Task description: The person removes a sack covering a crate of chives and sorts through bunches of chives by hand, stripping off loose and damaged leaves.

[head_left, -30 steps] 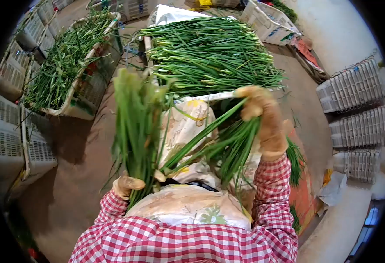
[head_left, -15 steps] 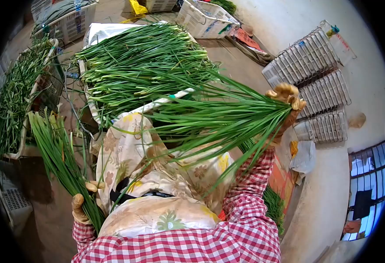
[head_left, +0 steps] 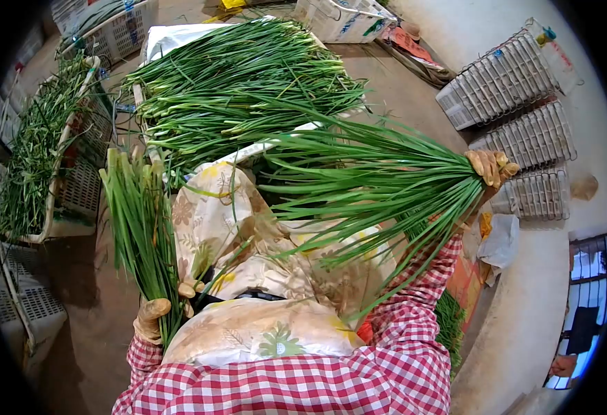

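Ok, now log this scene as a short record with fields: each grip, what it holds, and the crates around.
Left grip: closed around the lower part of an upright bundle
Right grip: closed on the gathered end of a fanned bunch
Bunch direction: loose tips spread leftward above the lap
Front crate: heaped with long green stalks
Left crate: piled with tangled greens
Right side: stacked crates by the wall
Clothing: red-and-white checked sleeves, patterned apron

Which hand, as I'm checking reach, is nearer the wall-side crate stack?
Right. The right hand overlaps the crate stack in view; the left hand is far left.
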The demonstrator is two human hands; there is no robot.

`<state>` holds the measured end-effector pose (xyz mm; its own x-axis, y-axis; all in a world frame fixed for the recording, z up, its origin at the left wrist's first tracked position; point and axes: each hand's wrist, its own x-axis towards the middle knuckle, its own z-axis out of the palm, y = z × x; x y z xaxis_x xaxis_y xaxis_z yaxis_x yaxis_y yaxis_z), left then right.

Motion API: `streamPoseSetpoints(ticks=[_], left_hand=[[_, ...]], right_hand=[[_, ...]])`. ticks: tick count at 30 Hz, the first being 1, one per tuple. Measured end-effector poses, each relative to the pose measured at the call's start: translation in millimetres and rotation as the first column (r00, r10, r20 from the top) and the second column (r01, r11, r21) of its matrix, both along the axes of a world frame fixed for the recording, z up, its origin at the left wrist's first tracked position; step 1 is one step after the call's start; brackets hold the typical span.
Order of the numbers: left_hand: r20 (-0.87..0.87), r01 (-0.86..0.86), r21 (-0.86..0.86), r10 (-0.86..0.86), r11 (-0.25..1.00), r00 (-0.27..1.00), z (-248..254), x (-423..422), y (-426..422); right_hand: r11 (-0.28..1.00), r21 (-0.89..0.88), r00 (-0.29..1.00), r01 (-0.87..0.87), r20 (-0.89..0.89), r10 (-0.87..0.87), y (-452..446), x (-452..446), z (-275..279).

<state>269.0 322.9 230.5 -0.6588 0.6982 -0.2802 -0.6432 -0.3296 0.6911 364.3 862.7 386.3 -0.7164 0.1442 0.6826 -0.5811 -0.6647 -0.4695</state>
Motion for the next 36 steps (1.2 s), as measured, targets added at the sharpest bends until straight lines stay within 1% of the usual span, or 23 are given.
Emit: streamPoseSetpoints(ticks=[2, 5, 7, 9, 10, 11, 14, 15, 17, 18, 20, 21, 22, 23, 24, 26, 27, 28, 29, 30, 32, 35, 36], left_hand=[[-0.002, -0.023, -0.033, 0.023, 0.999, 1.000, -2, 2, 5], [0.004, 0.133, -0.160, -0.135, 0.978, 0.991, 5, -4, 8], [-0.066, 0.157, -0.198, -0.173, 0.967, 0.983, 2, -6, 15], [-0.160, 0.212, -0.317, -0.272, 0.925, 0.949, -9, -9, 11], [-0.161, 0.244, -0.320, -0.306, 0.915, 0.938, -25, -11, -2], [-0.211, 0.218, -0.515, -0.369, 0.829, 0.905, -45, -10, -16], [-0.037, 0.240, -0.460, -0.289, 0.855, 0.957, 3, -3, 20], [-0.079, 0.165, -0.385, -0.211, 0.908, 0.974, 9, 0, 29], [-0.063, 0.106, -0.311, -0.131, 0.945, 0.989, 10, -1, 35], [-0.060, 0.105, -0.313, -0.130, 0.944, 0.990, 12, -1, 39], [0.023, 0.172, -0.264, -0.172, 0.949, 0.985, 16, -5, 47], [0.018, 0.159, -0.274, -0.161, 0.948, 0.987, 17, -7, 54], [0.078, 0.203, -0.228, -0.190, 0.952, 0.979, 20, -8, 65], [0.127, 0.222, -0.189, -0.200, 0.957, 0.971, 21, -8, 74], [0.167, 0.202, -0.168, -0.174, 0.965, 0.971, 27, -7, 79], [0.223, 0.084, -0.141, -0.051, 0.986, 0.973, 40, -2, 76], [0.194, 0.043, -0.135, -0.016, 0.990, 0.981, 41, 0, 77], [0.176, 0.012, -0.122, 0.010, 0.993, 0.984, 36, 1, 78], [0.214, 0.002, -0.067, 0.012, 0.998, 0.977, 30, 3, 74], [0.260, 0.018, 0.008, -0.019, 1.000, 0.965, 27, 3, 74], [0.203, -0.009, 0.052, -0.001, 0.999, 0.979, 25, 4, 71], [0.211, -0.069, 0.149, 0.036, 0.986, 0.977, 25, 5, 71], [0.211, -0.051, 0.165, 0.016, 0.985, 0.977, 26, 3, 70]], right_hand=[[1.000, 0.026, 1.000, 0.011, 0.026, -0.012, 11, 7, 4], [0.999, -0.004, 0.998, 0.033, 0.049, -0.033, 30, 14, 0], [0.947, -0.055, 0.912, 0.317, 0.292, -0.288, 56, 11, -4], [0.757, 0.068, 0.665, 0.650, 0.429, -0.611, 75, 11, 4], [0.584, 0.196, 0.470, 0.788, 0.421, -0.776, 68, 4, 26], [0.511, 0.198, 0.425, 0.836, 0.355, -0.833, 66, 8, 47], [0.195, 0.289, 0.141, 0.937, 0.198, -0.970, 67, 29, 105], [0.072, 0.332, 0.041, 0.941, 0.100, -0.994, 64, 34, 115], [-0.276, 0.449, -0.250, 0.850, -0.117, -0.961, 56, 40, 118], [-0.273, 0.452, -0.248, 0.849, -0.115, -0.962, 53, 40, 112], [-0.582, 0.652, -0.449, 0.487, -0.384, -0.806, 56, 36, 92], [-0.723, 0.614, -0.505, 0.317, -0.536, -0.676, 80, 37, 68], [-0.980, 0.127, -0.341, 0.153, -0.924, -0.173, 108, 41, 46], [-0.966, 0.128, -0.166, -0.227, -0.982, -0.091, 111, 44, 16], [-0.947, 0.112, -0.023, -0.301, -0.994, -0.110, 113, 40, -16], [-0.970, 0.233, 0.086, -0.071, -0.967, -0.239, 131, 28, -101], [-0.919, 0.386, 0.123, -0.078, -0.911, -0.394, 127, 22, -146], [-0.699, 0.695, 0.163, -0.168, -0.680, -0.715, 122, 15, -188], [-0.467, 0.872, 0.101, -0.149, -0.456, -0.884, 105, 9, -220], [-0.339, 0.901, 0.015, -0.269, -0.348, -0.937, 141, 22, -287], [-0.388, 0.869, 0.043, -0.309, -0.394, -0.918, 121, 8, -304], [0.093, 0.955, 0.095, -0.282, 0.124, -0.988, 134, 5, -288], [0.084, 0.958, 0.094, -0.275, 0.114, -0.989, 122, -2, -266]])
